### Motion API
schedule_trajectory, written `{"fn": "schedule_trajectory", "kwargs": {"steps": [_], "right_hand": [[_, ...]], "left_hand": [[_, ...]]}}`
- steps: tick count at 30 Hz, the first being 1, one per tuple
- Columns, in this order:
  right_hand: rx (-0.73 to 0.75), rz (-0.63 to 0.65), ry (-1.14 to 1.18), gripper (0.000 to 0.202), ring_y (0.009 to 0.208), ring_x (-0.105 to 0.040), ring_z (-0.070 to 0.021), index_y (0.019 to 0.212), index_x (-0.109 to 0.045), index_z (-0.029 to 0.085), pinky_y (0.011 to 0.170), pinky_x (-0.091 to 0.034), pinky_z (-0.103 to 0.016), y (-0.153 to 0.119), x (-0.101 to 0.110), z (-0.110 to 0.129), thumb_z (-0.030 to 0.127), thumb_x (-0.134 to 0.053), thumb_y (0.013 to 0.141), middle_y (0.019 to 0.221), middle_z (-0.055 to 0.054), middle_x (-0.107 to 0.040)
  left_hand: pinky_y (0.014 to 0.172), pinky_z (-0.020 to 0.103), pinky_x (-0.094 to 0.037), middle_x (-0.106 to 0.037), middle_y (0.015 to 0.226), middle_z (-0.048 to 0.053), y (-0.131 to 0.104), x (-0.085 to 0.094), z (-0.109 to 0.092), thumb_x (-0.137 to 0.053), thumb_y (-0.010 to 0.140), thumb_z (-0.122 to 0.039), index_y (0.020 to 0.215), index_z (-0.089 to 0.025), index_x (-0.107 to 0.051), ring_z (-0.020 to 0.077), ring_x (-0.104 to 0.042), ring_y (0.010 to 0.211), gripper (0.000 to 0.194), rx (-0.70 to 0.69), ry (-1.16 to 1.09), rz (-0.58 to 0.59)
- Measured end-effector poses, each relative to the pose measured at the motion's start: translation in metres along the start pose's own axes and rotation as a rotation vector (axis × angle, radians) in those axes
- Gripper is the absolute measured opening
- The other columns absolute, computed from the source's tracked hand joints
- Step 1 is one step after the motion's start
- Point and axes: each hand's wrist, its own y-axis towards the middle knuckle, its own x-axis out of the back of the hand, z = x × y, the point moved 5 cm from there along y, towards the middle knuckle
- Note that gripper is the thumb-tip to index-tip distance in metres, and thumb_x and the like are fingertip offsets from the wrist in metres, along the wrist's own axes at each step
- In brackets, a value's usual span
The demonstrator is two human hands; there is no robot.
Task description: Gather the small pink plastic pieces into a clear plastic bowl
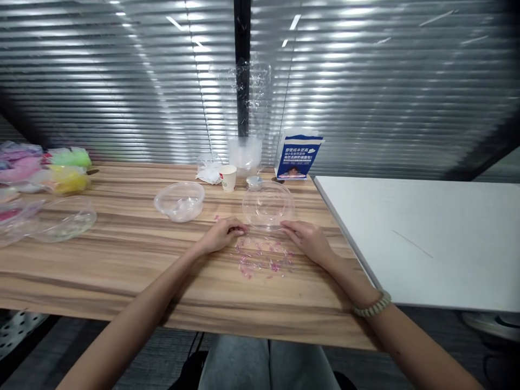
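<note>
Shreds of pink, shiny film [260, 259] lie scattered on the wood-grain tabletop [134, 271], on the near side of the clear round plastic container [268, 205], and spread between the two hands. The container itself stands just beyond both hands. At its near right edge, the right hand [303, 238] has its fingertips against the rim; whether they pinch it I cannot tell. A braided bracelet [374, 304] circles that wrist. Just beside the container's near left edge, the left hand [227, 233] has its fingers curled and the tips drawn together; whether a shred is caught between them I cannot tell.

Left of the container is a clear plastic bowl [180, 202], well apart from it. Behind the container, to its left, stand a white paper cup [228, 179] and a crumpled white tissue [210, 173]; behind it, to the right, a blue printed paper bag [299, 158] stands upright. Far left of the container lie a yellow packet [69, 180] and a green one. To its right, a thin stick [413, 244] lies on a white surface [455, 216].
</note>
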Motion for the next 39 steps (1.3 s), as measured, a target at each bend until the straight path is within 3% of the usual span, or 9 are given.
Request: {"fn": "schedule_trajectory", "kwargs": {"steps": [10, 15, 24, 31, 39], "right_hand": [[0.054, -0.034, 0.035, 0.027, 0.092, -0.065, -0.019, 0.107, -0.063, 0.017, 0.081, -0.051, -0.033, 0.0, 0.004, 0.014, 0.028, -0.045, 0.09, 0.103, -0.007, -0.068], [0.069, -0.064, 0.05, 0.026, 0.094, -0.064, -0.0188, 0.108, -0.062, 0.018, 0.084, -0.051, -0.034, 0.0, 0.006, 0.017, 0.026, -0.044, 0.09, 0.105, -0.007, -0.067], [0.056, -0.098, 0.063, 0.028, 0.094, -0.064, -0.019, 0.109, -0.061, 0.018, 0.083, -0.051, -0.034, 0.0, 0.007, 0.018, 0.027, -0.042, 0.091, 0.105, -0.008, -0.067], [0.076, -0.114, 0.082, 0.027, 0.093, -0.064, -0.0183, 0.109, -0.061, 0.017, 0.083, -0.051, -0.033, 0.0, 0.009, 0.02, 0.025, -0.043, 0.09, 0.104, -0.008, -0.068], [0.119, -0.114, 0.042, 0.027, 0.09, -0.065, -0.0187, 0.109, -0.061, 0.017, 0.079, -0.052, -0.033, 0.0, 0.01, 0.023, 0.024, -0.042, 0.091, 0.101, -0.008, -0.068]], "left_hand": [[0.081, 0.028, -0.044, -0.064, 0.097, 0.007, -0.001, -0.009, -0.007, -0.047, 0.087, -0.02, 0.097, -0.016, -0.065, 0.0168, -0.058, 0.09, 0.02, -0.103, 0.122, -0.078], [0.076, 0.027, -0.043, -0.062, 0.088, 0.006, -0.001, -0.01, -0.008, -0.049, 0.084, -0.016, 0.087, -0.016, -0.064, 0.0153, -0.056, 0.083, 0.015, -0.112, 0.093, -0.09], [0.08, 0.029, -0.045, -0.067, 0.094, 0.007, -0.002, -0.001, -0.006, -0.047, 0.086, -0.026, 0.092, -0.015, -0.063, 0.0183, -0.06, 0.087, 0.021, 0.046, 0.043, -0.027], [0.07, 0.026, -0.047, -0.066, 0.09, 0.007, -0.005, 0.001, -0.012, -0.057, 0.08, -0.037, 0.102, -0.013, -0.061, 0.0164, -0.06, 0.079, 0.032, 0.085, -0.05, 0.081], [0.07, 0.026, -0.048, -0.065, 0.088, 0.007, -0.004, -0.001, -0.003, -0.06, 0.077, -0.034, 0.101, -0.012, -0.062, 0.0147, -0.058, 0.077, 0.032, 0.106, -0.103, 0.084]]}}
